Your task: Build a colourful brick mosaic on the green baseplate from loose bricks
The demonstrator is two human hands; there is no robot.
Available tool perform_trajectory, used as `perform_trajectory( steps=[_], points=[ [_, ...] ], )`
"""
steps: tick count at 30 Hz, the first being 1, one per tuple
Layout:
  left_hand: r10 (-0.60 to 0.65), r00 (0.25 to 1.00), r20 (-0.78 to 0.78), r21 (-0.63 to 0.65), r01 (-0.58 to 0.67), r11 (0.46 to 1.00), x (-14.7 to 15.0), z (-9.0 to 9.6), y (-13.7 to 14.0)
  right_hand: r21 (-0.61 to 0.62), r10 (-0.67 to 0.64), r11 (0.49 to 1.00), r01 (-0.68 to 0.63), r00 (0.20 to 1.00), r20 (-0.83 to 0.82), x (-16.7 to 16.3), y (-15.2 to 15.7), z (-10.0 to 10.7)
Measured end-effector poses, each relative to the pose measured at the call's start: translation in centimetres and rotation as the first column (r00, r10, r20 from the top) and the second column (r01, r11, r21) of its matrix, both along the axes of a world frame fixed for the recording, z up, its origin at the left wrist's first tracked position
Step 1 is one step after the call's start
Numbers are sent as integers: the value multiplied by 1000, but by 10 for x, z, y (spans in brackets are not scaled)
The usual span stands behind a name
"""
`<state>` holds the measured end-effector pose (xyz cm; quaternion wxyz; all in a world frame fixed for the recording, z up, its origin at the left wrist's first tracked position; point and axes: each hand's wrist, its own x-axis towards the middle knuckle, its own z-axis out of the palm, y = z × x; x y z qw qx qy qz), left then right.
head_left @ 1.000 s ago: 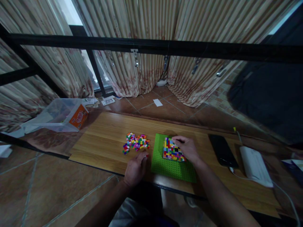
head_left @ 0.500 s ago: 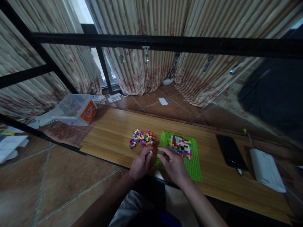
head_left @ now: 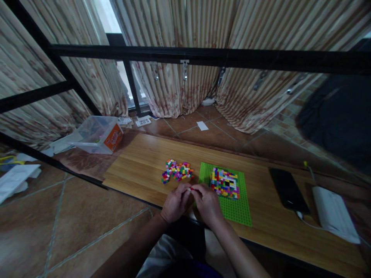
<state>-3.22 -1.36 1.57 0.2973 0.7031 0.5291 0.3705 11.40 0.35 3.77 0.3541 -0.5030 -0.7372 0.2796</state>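
Note:
Just over the table's near edge, my left hand (head_left: 175, 204) and my right hand (head_left: 208, 204) meet fingertip to fingertip. Between them are tiny toy bricks: a white brick (head_left: 189, 189) at my left fingertips and a red brick (head_left: 193, 189) at my right. Whether the two are joined is too small to tell. Beyond my left hand lies a pile of loose coloured bricks (head_left: 178, 170). To the right, a green baseplate (head_left: 245, 206) bears a multicoloured block of bricks (head_left: 224, 183); my right hand overlaps the plate's left side in view.
On the wooden table (head_left: 139, 158) a black phone (head_left: 288, 189) lies at the right, cabled to a white box-shaped device (head_left: 334, 212). A clear plastic bin (head_left: 95, 135) with an orange label stands past the left end. A black rail (head_left: 203, 54) crosses before striped curtains (head_left: 168, 23).
My right hand has closed its fingers and come against my left hand's fingertips, at the small bricks. The whole view has shifted slightly.

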Motion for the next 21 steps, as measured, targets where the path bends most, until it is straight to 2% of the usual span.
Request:
perform_trajectory(
  steps=[5,10,16,21],
  points=[
    [32,999,-28,28,-31,999,1,-3,0,41,-80,996,80,997,-1,-6,-6,-7],
    [72,996,-58,56,-68,996,2,-5,-1,-63,-178,983,172,976,-126,0,-11,2],
    [52,994,-96,62,-46,997,3,-4,0,-207,-365,930,304,838,-406,40,-2,18],
    [51,993,-103,62,-45,997,3,-4,1,-257,-481,877,407,723,-495,83,14,18]
  ],
)
